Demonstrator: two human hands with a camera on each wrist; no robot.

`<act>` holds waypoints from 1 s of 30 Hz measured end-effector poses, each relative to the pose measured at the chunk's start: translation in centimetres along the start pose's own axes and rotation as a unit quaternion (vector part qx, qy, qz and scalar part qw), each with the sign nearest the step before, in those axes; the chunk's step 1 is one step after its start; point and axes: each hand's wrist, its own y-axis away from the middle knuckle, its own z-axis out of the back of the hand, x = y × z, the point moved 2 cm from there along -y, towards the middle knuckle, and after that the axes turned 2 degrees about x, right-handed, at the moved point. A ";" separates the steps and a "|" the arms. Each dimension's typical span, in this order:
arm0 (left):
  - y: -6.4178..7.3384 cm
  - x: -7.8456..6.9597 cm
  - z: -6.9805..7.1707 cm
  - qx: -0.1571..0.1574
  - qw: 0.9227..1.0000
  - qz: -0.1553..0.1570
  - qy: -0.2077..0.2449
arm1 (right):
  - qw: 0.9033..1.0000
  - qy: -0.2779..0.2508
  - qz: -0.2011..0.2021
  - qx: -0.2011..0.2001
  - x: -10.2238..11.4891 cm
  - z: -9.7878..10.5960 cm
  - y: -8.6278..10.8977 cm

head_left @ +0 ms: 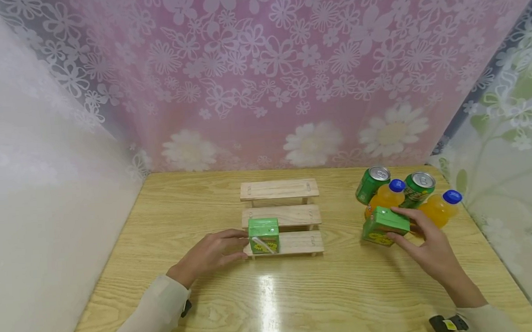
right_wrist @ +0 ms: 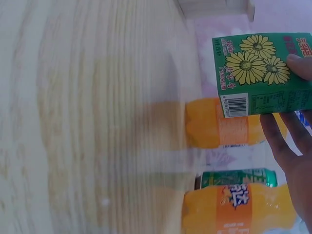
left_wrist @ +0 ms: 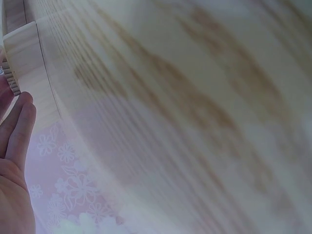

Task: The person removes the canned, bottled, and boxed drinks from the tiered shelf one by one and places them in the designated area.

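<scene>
My right hand (head_left: 434, 250) pinches a green drink carton (head_left: 386, 225) between thumb and fingers. Yellow flowers and a barcode show on this carton (right_wrist: 253, 63) in the right wrist view, where it is held up off the wooden surface. A second green drink carton (head_left: 263, 235), with a white straw across its front, stands at the left of the lowest step of a small wooden three-step rack (head_left: 299, 242). Beside that carton is my left hand (head_left: 212, 252), fingers extended to the left end of the step. In the left wrist view its fingertips (left_wrist: 28, 100) reach the rack's edge.
Behind the held carton stand two orange drink bottles with blue caps, one (head_left: 387, 196) nearer and one (head_left: 441, 208) further right. Two green cans, a left one (head_left: 372, 185) and a right one (head_left: 418, 188), are at the back right of the wooden table (head_left: 182, 205). Patterned curtains hang around it.
</scene>
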 end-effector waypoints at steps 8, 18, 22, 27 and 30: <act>0.0 0.0 0.0 0.007 1.000 0.007 0.007 | 1.000 0.005 -0.028 0.007 -1.4 0.3 0.6; 0.0 -0.1 0.0 0.008 1.000 0.009 0.010 | 0.999 0.002 -0.039 0.006 -2.5 0.2 1.1; 0.0 0.0 -0.1 0.009 1.000 0.012 0.010 | 0.999 0.000 -0.039 0.007 -3.0 0.1 1.3; 0.0 0.1 -0.2 0.009 1.000 0.010 0.005 | 0.999 -0.002 -0.041 0.010 -3.4 -0.1 1.5; 0.1 0.2 -0.3 0.010 1.000 0.012 0.007 | 0.999 -0.005 -0.042 0.011 -3.6 -0.3 1.7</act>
